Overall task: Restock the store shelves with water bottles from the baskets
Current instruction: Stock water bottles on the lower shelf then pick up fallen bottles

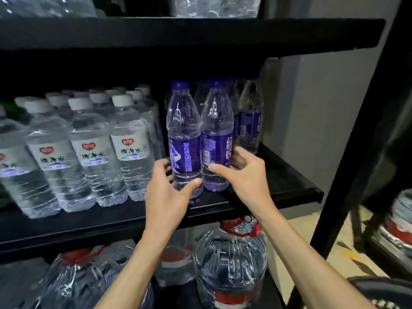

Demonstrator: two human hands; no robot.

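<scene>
Black store shelving (287, 186) fills the view, with big red-handled jugs (231, 259) on the level below at 6 o'clock and rows of white-capped bottles (89, 152) on the middle shelf at 9 o'clock. At the centre, the left purple bottle (184, 130) and the right purple bottle (217, 126) stand upright and touching near that shelf's front edge. The left hand (167, 197) curls round the left one low down, and the right hand (244, 175) grips the right one, thumb in front, fingers behind.

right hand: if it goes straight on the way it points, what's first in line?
The right hand grips the front right purple bottle. Pushed on, it would probably meet the rear purple bottle next, though depth is unclear.
</scene>
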